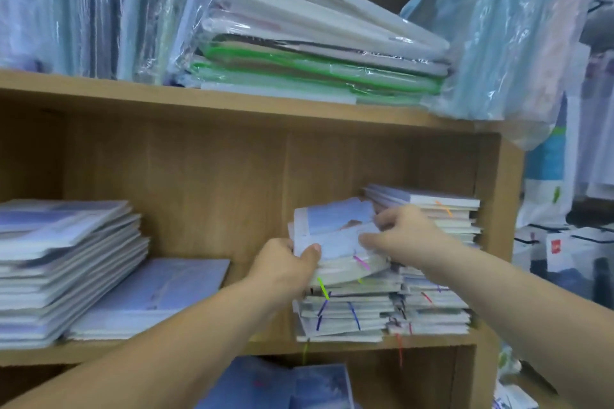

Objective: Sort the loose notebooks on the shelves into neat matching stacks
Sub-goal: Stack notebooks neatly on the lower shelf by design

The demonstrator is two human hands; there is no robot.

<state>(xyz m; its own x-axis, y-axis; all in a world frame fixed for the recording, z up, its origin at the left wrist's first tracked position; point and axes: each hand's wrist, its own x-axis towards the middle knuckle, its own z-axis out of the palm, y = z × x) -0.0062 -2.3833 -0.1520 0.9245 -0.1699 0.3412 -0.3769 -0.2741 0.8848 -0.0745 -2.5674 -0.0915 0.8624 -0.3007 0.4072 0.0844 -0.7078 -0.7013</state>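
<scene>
Wooden shelf (pixel 232 109), middle level, right side. The left hand (pixel 285 264) curls round the left edge of a small bundle of notebooks (pixel 335 237), thumb on the cover, and the right hand (pixel 403 236) pinches the bundle's right edge. The bundle is thin with soft pale-blue covers, tilted up toward the camera, long axis left-right, atop a ribbon-marked stack (pixel 345 315). Glossy plastic-wrapped packs (pixel 315 53) lie on the level above.

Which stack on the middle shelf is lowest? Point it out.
The flat pile beside the tall left stack, second from the left; it is only a few notebooks high.
</scene>
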